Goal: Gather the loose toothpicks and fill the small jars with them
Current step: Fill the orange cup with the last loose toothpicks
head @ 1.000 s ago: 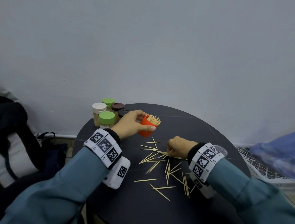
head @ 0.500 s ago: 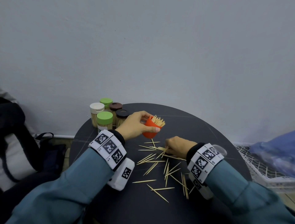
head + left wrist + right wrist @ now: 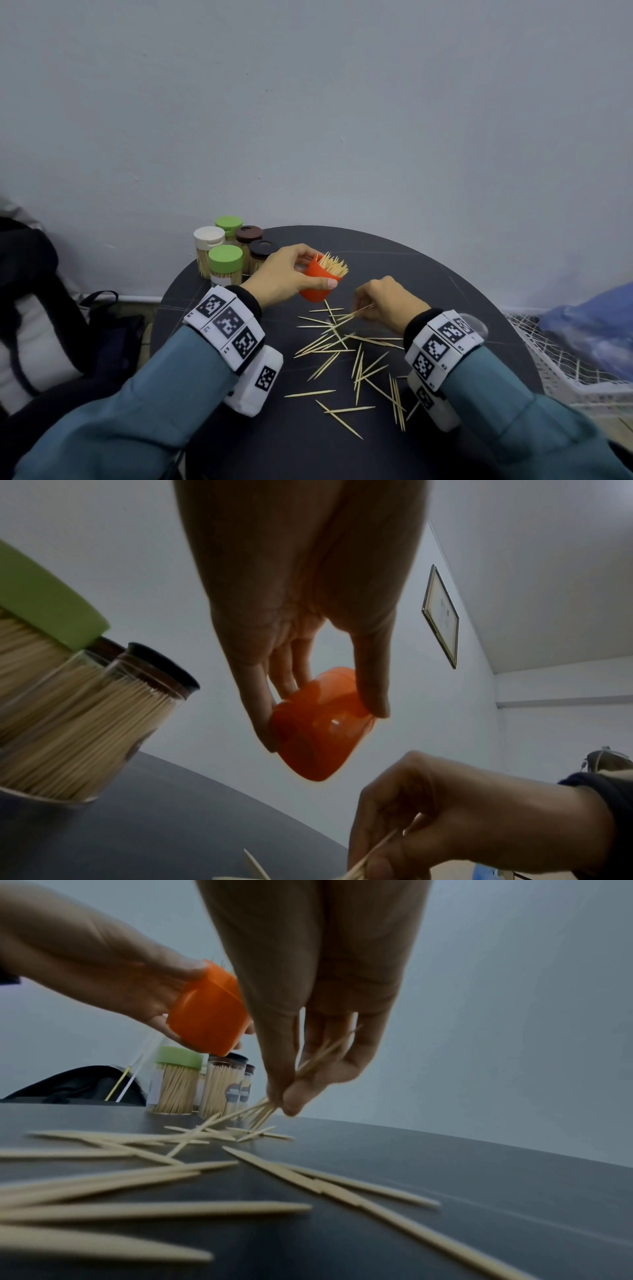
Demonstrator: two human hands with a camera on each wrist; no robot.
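My left hand [image 3: 291, 274] grips a small orange jar [image 3: 317, 282], tilted with its mouth to the right and held above the round black table [image 3: 445, 284]. Toothpick tips [image 3: 334, 265] stick out of its mouth. The same orange jar [image 3: 320, 729] shows from below in the left wrist view, and the orange jar [image 3: 209, 1010] also appears in the right wrist view. My right hand [image 3: 383, 303] pinches a small bunch of toothpicks [image 3: 270, 1110] between thumb and fingers, just above the table. Several loose toothpicks [image 3: 356, 363] lie scattered in front of me.
Several capped jars full of toothpicks stand at the table's back left: green lids [image 3: 225, 257], a white lid [image 3: 209, 236], brown lids [image 3: 262, 247]. A black bag [image 3: 41, 308] sits left of the table. A white wire basket [image 3: 565, 359] with blue cloth is to the right.
My right hand has lifted slightly with a bunch of toothpicks pinched in it. The left hand has kept the orange jar tilted and shifted it a little to the right.
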